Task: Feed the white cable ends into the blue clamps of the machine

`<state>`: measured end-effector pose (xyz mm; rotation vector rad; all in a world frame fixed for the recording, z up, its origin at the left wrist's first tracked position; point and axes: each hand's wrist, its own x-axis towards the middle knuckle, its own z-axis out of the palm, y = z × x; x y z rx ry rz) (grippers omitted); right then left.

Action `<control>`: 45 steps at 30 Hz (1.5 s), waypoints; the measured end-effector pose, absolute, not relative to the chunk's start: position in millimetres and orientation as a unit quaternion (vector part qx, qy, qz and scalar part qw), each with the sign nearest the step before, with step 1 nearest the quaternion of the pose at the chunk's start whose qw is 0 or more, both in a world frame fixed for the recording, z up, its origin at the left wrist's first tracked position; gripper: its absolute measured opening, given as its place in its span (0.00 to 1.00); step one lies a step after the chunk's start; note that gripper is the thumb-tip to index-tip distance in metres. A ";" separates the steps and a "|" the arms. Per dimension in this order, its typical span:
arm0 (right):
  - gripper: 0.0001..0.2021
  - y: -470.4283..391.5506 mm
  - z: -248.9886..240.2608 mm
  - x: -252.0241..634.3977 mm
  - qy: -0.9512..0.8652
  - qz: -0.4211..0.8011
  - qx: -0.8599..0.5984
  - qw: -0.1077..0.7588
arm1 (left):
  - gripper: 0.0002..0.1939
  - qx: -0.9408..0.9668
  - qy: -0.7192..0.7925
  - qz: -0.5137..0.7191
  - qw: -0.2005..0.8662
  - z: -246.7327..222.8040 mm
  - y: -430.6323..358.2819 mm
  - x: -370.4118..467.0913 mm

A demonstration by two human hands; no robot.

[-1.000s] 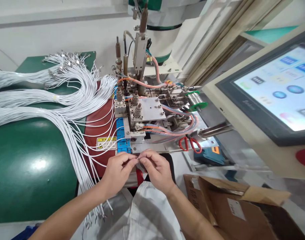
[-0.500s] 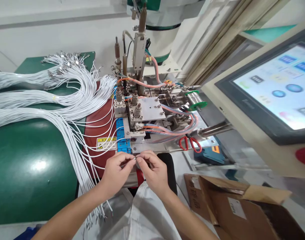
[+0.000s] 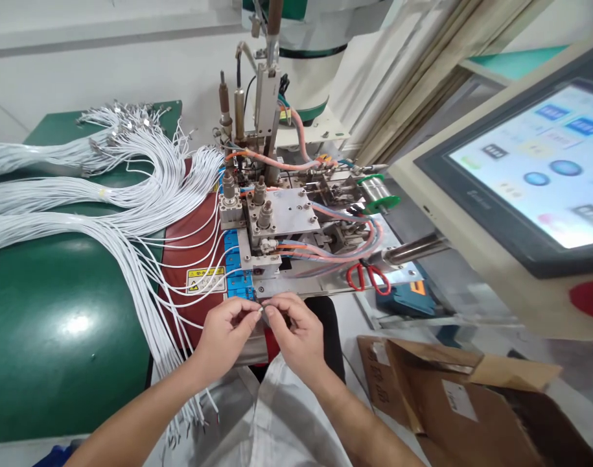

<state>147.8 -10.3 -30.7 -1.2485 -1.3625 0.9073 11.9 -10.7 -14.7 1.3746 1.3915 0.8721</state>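
My left hand [image 3: 227, 337] is closed in a pinch on a white cable [image 3: 192, 322], which runs into it from the left; a small pale tip shows at the fingertips. Against it, thumb to thumb, my right hand [image 3: 299, 337] pinches at that same spot. Whatever is between the right fingers is too small to make out. Both hands are just in front of a row of blue cable holders [image 3: 232, 259] on the machine's edge. Several white cables lead from those holders to a large cable bundle [image 3: 126, 253] on the left.
A machine with a metal plate [image 3: 291, 211] stands ahead. Red-handled scissors [image 3: 369, 277] and a solder wire spool [image 3: 378, 192] are at its right. A touchscreen panel [image 3: 534, 168] juts in from the right above a cardboard box [image 3: 437, 395]. The green tabletop [image 3: 58, 350] spreads left.
The view has shifted slightly. My hands stay pinched together at nearly the same place, with the pale tip a little more visible between the fingertips.
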 end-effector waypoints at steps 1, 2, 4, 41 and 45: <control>0.05 -9.5 -29.1 148.8 -0.586 0.358 -0.520 0.508 | 0.08 0.574 0.571 0.355 0.467 -13.9 -10.7 12.0; 0.05 -8.8 -27.7 149.6 -0.604 0.341 -0.518 0.500 | 0.07 0.585 0.572 0.353 0.454 -13.3 -10.7 12.2; 0.05 -7.9 -25.8 149.9 -0.627 0.325 -0.511 0.491 | 0.06 0.596 0.575 0.347 0.439 -13.7 -11.3 12.8; 0.05 -4.3 -30.6 152.7 -0.633 0.358 -0.498 0.473 | 0.09 0.510 0.584 0.365 0.515 -25.2 -17.5 14.1; 0.05 -0.3 -29.7 154.0 -0.600 0.405 -0.500 0.475 | 0.15 0.510 0.579 0.362 0.524 -28.0 -17.4 14.4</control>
